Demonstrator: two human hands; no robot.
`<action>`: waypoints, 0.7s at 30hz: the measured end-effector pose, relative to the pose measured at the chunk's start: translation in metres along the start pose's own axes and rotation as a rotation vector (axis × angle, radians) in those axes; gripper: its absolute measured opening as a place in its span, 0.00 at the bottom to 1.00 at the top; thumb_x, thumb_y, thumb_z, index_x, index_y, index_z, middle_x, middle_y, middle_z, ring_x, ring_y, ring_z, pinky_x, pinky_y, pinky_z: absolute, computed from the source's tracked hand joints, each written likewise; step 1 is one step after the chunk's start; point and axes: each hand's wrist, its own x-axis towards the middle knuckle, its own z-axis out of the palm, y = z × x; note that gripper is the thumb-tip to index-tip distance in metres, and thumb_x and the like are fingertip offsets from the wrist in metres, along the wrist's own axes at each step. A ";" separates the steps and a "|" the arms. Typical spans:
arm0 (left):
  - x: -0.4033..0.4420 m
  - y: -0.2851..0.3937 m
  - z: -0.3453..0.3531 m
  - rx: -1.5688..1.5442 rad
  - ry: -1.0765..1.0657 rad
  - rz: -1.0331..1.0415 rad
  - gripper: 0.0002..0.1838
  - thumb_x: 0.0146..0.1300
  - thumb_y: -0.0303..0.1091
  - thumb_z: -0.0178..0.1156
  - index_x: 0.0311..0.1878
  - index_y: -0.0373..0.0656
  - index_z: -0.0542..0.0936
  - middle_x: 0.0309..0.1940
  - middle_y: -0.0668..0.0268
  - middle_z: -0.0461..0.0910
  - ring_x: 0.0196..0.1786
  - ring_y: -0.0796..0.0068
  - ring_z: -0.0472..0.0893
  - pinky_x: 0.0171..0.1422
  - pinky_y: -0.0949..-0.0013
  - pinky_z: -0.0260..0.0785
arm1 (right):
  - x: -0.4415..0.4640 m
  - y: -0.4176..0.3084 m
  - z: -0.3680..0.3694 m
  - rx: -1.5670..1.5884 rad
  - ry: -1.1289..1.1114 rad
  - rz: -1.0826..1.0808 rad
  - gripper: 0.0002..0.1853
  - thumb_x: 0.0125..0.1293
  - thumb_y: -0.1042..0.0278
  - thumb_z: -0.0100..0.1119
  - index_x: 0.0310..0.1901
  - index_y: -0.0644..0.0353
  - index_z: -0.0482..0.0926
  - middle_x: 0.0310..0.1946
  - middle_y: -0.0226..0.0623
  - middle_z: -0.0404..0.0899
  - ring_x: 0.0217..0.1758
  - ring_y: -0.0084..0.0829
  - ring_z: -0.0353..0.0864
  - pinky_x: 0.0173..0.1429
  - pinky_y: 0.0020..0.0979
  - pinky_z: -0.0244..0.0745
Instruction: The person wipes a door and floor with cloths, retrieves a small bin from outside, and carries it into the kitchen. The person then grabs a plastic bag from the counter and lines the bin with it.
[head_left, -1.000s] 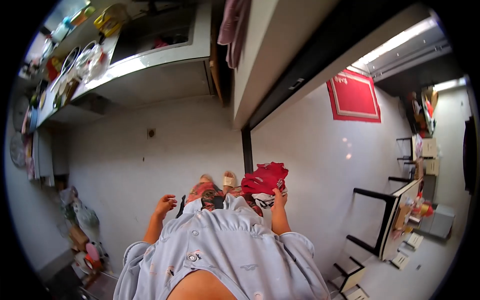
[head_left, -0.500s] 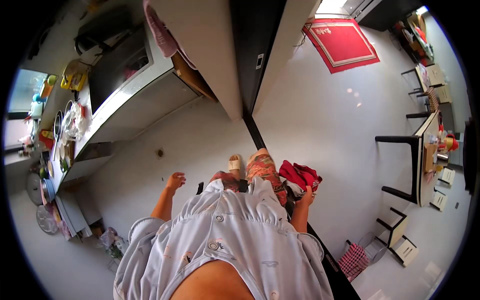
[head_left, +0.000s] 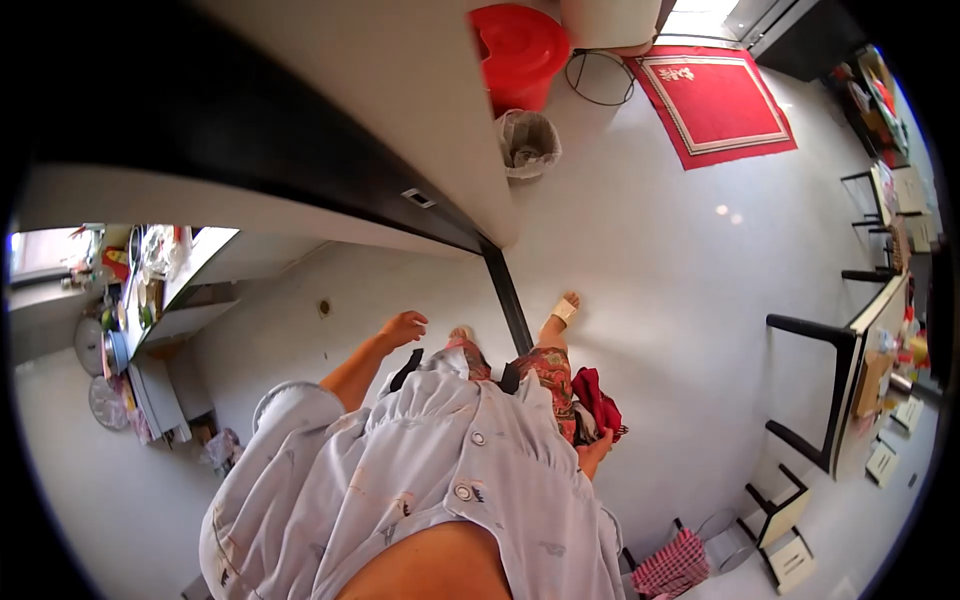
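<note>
My right hand [head_left: 596,453] is closed on a bunched red cloth [head_left: 597,401], which hangs at my right thigh and shows some grey and dark patterned fabric with it. Out to the other side, my left hand [head_left: 405,328] hangs in the air with fingers loosely bent and apart, holding nothing. Below me, one slippered foot [head_left: 566,309] is on the right side of a dark floor strip [head_left: 508,300], the other on its left.
A doorway with a dark frame [head_left: 440,215] stands ahead. Beyond it are a red tub [head_left: 520,55], a lined waste bin [head_left: 528,145] and a red mat [head_left: 715,105]. A table [head_left: 865,375] with stools lies right; a kitchen counter [head_left: 200,265] is left.
I have stepped forward and right through the doorway, one foot now past the strip. The tub and bin have come into view, and the red cloth has moved along in my right hand.
</note>
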 end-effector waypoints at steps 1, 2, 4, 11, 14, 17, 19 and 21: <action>0.003 0.011 0.012 0.021 -0.005 -0.017 0.17 0.63 0.33 0.63 0.55 0.43 0.79 0.39 0.64 0.84 0.38 0.76 0.82 0.42 0.71 0.75 | 0.002 -0.010 0.004 -0.028 0.014 0.004 0.21 0.55 0.62 0.63 0.49 0.65 0.78 0.47 0.46 0.81 0.48 0.46 0.83 0.51 0.45 0.83; 0.006 0.023 0.024 0.042 -0.011 -0.035 0.17 0.62 0.33 0.63 0.55 0.43 0.79 0.39 0.64 0.84 0.38 0.76 0.82 0.42 0.70 0.75 | 0.004 -0.021 0.008 -0.057 0.028 0.007 0.21 0.55 0.62 0.63 0.49 0.65 0.78 0.47 0.46 0.81 0.48 0.46 0.83 0.51 0.46 0.83; 0.013 0.047 0.046 0.037 -0.018 -0.018 0.17 0.62 0.33 0.62 0.54 0.43 0.79 0.39 0.65 0.84 0.38 0.76 0.82 0.43 0.69 0.75 | -0.001 -0.048 0.021 -0.111 0.008 0.024 0.22 0.55 0.61 0.63 0.49 0.65 0.78 0.48 0.46 0.81 0.49 0.46 0.83 0.52 0.46 0.83; 0.028 0.143 0.093 -0.031 0.006 0.167 0.15 0.64 0.34 0.61 0.54 0.42 0.79 0.37 0.66 0.84 0.41 0.76 0.82 0.49 0.70 0.74 | 0.067 -0.102 0.055 -0.142 -0.076 0.084 0.26 0.54 0.65 0.64 0.56 0.62 0.76 0.51 0.45 0.80 0.50 0.48 0.83 0.53 0.47 0.84; 0.033 0.159 0.096 0.025 0.007 0.208 0.15 0.65 0.34 0.60 0.54 0.43 0.78 0.37 0.66 0.83 0.40 0.76 0.82 0.47 0.69 0.74 | 0.082 -0.116 0.073 -0.158 -0.169 0.033 0.27 0.54 0.66 0.65 0.58 0.62 0.75 0.52 0.44 0.80 0.50 0.47 0.83 0.54 0.45 0.84; 0.038 0.184 0.100 -0.039 0.015 0.177 0.15 0.65 0.34 0.61 0.54 0.43 0.79 0.38 0.66 0.83 0.39 0.76 0.81 0.46 0.69 0.74 | 0.090 -0.126 0.103 -0.218 -0.246 -0.123 0.22 0.58 0.61 0.62 0.55 0.58 0.78 0.51 0.42 0.82 0.51 0.45 0.83 0.55 0.47 0.82; 0.055 0.198 0.104 -0.062 0.009 0.152 0.14 0.65 0.33 0.61 0.53 0.43 0.79 0.38 0.65 0.83 0.39 0.76 0.81 0.46 0.68 0.75 | 0.089 -0.140 0.131 -0.249 -0.319 -0.173 0.24 0.59 0.62 0.62 0.57 0.59 0.77 0.52 0.42 0.82 0.52 0.46 0.83 0.55 0.47 0.82; 0.084 0.204 0.109 -0.059 0.019 0.138 0.14 0.65 0.32 0.60 0.53 0.42 0.79 0.38 0.66 0.83 0.40 0.76 0.81 0.46 0.69 0.75 | 0.085 -0.151 0.162 -0.212 -0.331 -0.152 0.25 0.56 0.70 0.62 0.58 0.62 0.76 0.51 0.42 0.81 0.50 0.40 0.83 0.53 0.41 0.82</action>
